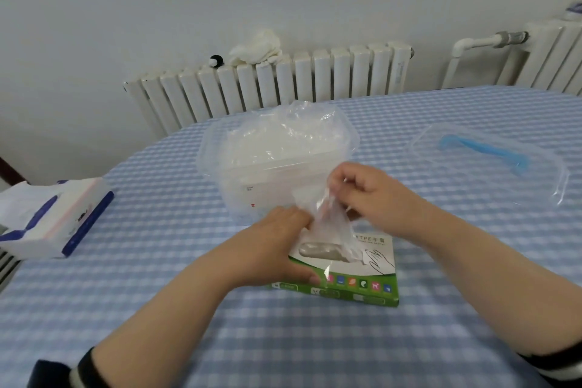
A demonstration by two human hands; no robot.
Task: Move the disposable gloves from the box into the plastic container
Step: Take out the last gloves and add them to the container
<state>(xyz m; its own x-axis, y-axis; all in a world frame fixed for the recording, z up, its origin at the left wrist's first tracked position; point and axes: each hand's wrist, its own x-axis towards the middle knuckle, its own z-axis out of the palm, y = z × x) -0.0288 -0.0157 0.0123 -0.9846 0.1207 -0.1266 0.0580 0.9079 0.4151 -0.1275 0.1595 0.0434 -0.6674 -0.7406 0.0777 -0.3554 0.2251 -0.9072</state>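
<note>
A blue-and-white checked tablecloth [315,340] lies under a green-and-white cardboard glove box [352,280], a clear plastic container [239,179] of translucent white gloves [277,138], a clear lid with a light-blue handle [485,151], and a white-and-navy tissue pack [56,217].

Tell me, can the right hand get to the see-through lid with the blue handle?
Probably yes. The lid lies beside the right hand with only bare tablecloth between, but that hand is pinching a glove.

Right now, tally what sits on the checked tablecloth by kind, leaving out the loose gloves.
Glove box: 1
Plastic container: 1
Container lid: 1
Tissue pack: 1
Total: 4
</note>
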